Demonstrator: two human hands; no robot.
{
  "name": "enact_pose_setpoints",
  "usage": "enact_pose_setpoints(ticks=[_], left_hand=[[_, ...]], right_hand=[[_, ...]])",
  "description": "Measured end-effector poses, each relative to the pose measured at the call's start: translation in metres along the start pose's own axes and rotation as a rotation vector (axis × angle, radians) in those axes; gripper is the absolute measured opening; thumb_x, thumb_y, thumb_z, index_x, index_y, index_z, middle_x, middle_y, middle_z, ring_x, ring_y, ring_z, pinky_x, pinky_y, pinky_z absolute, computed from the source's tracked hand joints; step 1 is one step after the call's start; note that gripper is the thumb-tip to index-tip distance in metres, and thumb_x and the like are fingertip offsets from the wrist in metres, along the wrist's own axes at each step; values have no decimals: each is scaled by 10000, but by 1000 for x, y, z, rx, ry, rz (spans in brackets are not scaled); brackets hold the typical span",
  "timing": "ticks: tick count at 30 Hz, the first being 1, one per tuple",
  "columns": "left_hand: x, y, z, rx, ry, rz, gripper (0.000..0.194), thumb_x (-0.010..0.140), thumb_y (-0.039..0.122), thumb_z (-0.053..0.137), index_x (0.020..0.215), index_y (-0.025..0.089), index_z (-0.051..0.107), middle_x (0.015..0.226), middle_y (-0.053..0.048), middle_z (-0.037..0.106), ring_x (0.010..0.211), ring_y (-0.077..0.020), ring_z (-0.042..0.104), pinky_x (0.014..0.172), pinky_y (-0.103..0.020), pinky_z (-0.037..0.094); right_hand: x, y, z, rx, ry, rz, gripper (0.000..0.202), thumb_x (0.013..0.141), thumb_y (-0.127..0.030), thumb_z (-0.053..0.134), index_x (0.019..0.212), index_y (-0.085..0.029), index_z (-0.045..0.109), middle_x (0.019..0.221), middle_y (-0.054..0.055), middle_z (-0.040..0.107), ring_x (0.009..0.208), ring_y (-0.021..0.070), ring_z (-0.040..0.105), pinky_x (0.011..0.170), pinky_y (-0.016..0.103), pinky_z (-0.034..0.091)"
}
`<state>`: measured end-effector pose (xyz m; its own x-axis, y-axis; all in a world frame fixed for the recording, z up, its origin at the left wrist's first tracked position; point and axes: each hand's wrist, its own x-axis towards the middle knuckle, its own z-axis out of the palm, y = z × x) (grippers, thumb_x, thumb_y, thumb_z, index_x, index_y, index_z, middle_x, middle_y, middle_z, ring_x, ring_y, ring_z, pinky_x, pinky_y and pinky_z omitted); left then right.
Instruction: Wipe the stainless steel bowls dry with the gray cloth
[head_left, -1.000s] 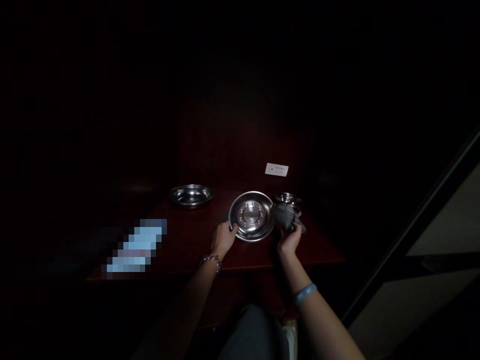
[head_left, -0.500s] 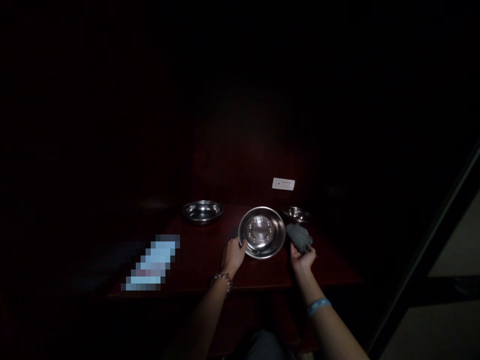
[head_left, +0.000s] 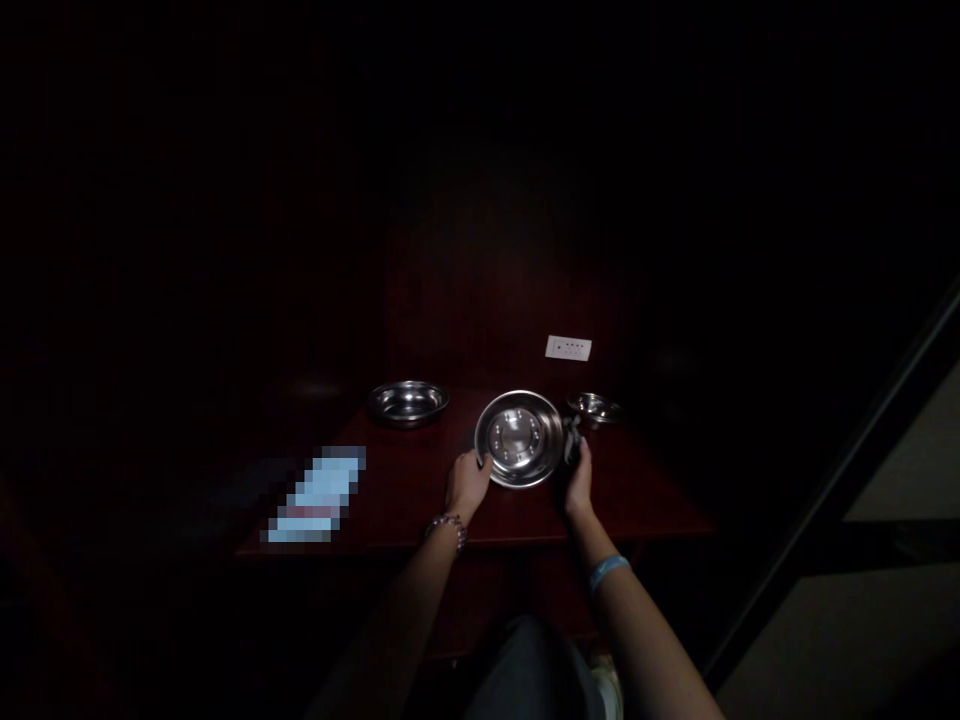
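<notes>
A round steel bowl [head_left: 517,438] is tilted toward me above the dark red table [head_left: 517,525]. My left hand [head_left: 469,484] grips its lower left rim, thumb over the edge. At the bowl's right side, my right hand [head_left: 580,482] holds a grey cloth [head_left: 572,438] against the outside of the rim; the cloth is partly hidden by the hand and the bowl. An oval steel dish [head_left: 409,403] rests at the back left of the table, and a smaller steel bowl [head_left: 595,409] at the back right.
A blurred-out, light blue flat item [head_left: 319,495] lies at the table's left. A white socket panel [head_left: 568,348] is on the dark wall behind. My knee [head_left: 529,670] shows below the table edge. A dark frame [head_left: 802,530] slants along the right.
My right hand has moved left with the cloth, from beside the bowl to its right rim. The whole view has shifted, so the table things appear slightly higher.
</notes>
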<state>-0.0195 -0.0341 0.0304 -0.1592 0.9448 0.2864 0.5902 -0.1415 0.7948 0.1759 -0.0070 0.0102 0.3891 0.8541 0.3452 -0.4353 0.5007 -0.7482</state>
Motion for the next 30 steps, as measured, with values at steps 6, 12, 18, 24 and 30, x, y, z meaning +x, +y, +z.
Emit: enact_pose_setpoints(ticks=[6, 12, 18, 24, 30], left_hand=[[0, -2, 0, 21, 24, -12, 239, 923, 253, 537, 961, 124, 735, 966, -149, 759, 871, -192, 693, 720, -239, 447], [2, -1, -1, 1, 24, -27, 213, 891, 246, 578, 960, 123, 738, 921, -138, 759, 887, -207, 692, 741, -254, 455], [-1, 4, -4, 4, 13, -33, 211, 890, 253, 586, 943, 122, 743, 895, -139, 760, 882, -204, 694, 728, -246, 455], [0, 5, -2, -28, 15, -13, 201, 887, 266, 603, 898, 116, 737, 842, -121, 750, 826, -194, 682, 706, -247, 444], [2, 0, 2, -51, 51, 32, 278, 926, 313, 531, 866, 121, 722, 820, -105, 740, 776, -178, 658, 684, -246, 430]], right_hand=[[-5, -11, 7, 73, -132, 132, 747, 867, -754, 325, 1252, -222, 680, 1270, 61, 697, 1311, 219, 549, 1151, 388, 347], [2, -7, -5, 45, -33, 141, 741, 865, -747, 331, 1185, -194, 705, 1219, 78, 720, 1202, 228, 633, 1080, 391, 437], [0, -5, -5, -162, -32, 84, 656, 761, -509, 698, 1343, -226, 591, 1341, 74, 650, 1177, 230, 632, 976, 368, 512], [0, 0, -5, -364, -5, -60, 750, 666, -456, 805, 1325, -177, 581, 1331, 120, 647, 1206, 225, 607, 1080, 359, 418], [6, 6, -14, -606, 89, 12, 522, 604, -503, 806, 988, -154, 748, 947, 93, 780, 918, 259, 705, 895, 358, 517]])
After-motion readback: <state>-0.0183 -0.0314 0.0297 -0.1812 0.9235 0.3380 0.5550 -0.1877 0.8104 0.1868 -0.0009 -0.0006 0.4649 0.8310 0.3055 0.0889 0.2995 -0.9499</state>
